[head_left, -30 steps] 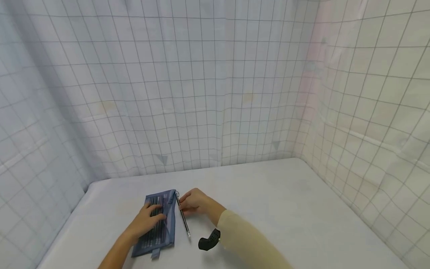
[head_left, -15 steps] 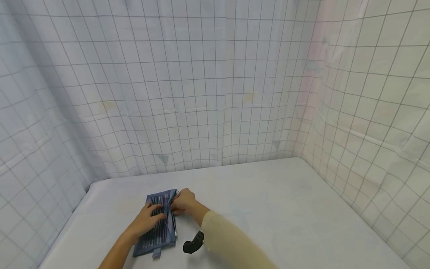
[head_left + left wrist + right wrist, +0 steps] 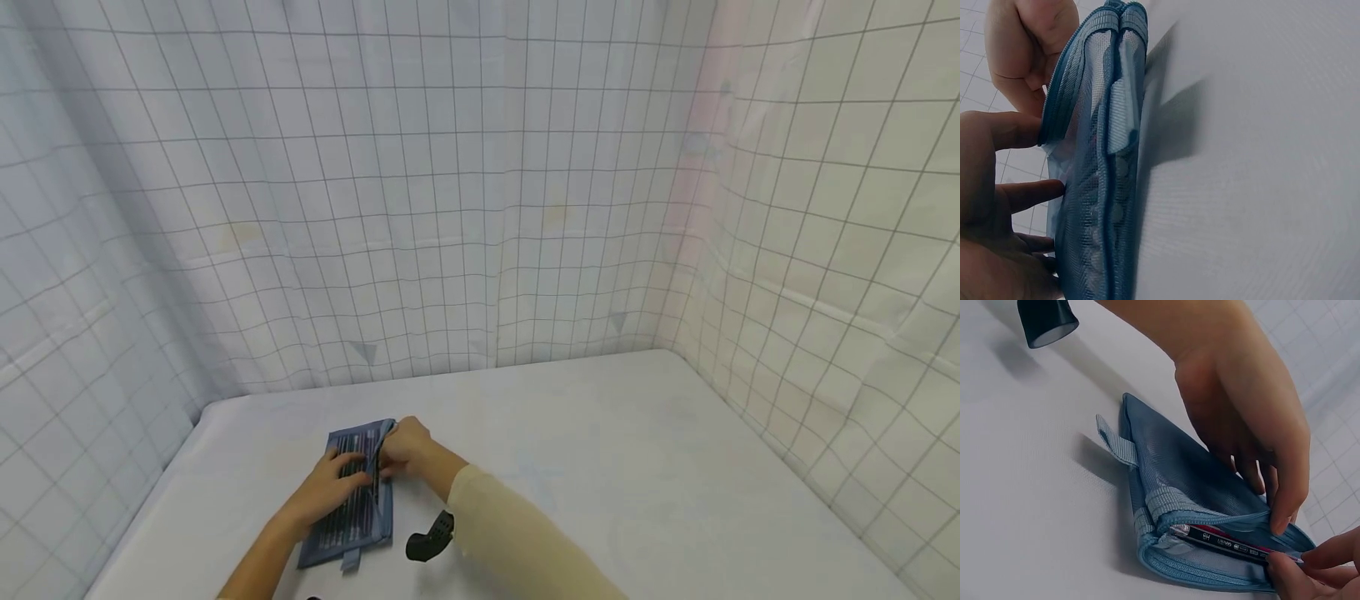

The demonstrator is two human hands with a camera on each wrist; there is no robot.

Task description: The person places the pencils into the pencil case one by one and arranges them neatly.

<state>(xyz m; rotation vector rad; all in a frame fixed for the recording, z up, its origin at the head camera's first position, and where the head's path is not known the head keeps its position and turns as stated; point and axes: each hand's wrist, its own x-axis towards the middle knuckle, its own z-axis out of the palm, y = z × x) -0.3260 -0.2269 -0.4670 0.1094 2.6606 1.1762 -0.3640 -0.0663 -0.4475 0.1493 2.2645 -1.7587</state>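
A blue mesh zip pencil case [image 3: 341,537] lies on the white table with several dark pencils showing through it. My left hand [image 3: 326,492] rests on its top with fingers spread, the thumb at the zip edge. In the right wrist view the zip side gapes, and a black HB pencil [image 3: 1235,547] lies lengthwise inside the opening. My right hand [image 3: 411,450] is at the case's far right edge; its thumb and finger [image 3: 1288,575] pinch the pencil's end. In the left wrist view the left hand [image 3: 997,206] touches the mesh, with the right hand [image 3: 1032,44] beyond.
A black curved camera mount [image 3: 431,537] sticks out from the right wrist, low over the table. A fabric tab [image 3: 350,560] hangs off the near end of the case. White grid-patterned curtains [image 3: 465,208] enclose the table [image 3: 600,458] at the back and sides.
The right hand has moved left with the pencil, from beside the case into its zip opening. The left hand has stayed on the case.
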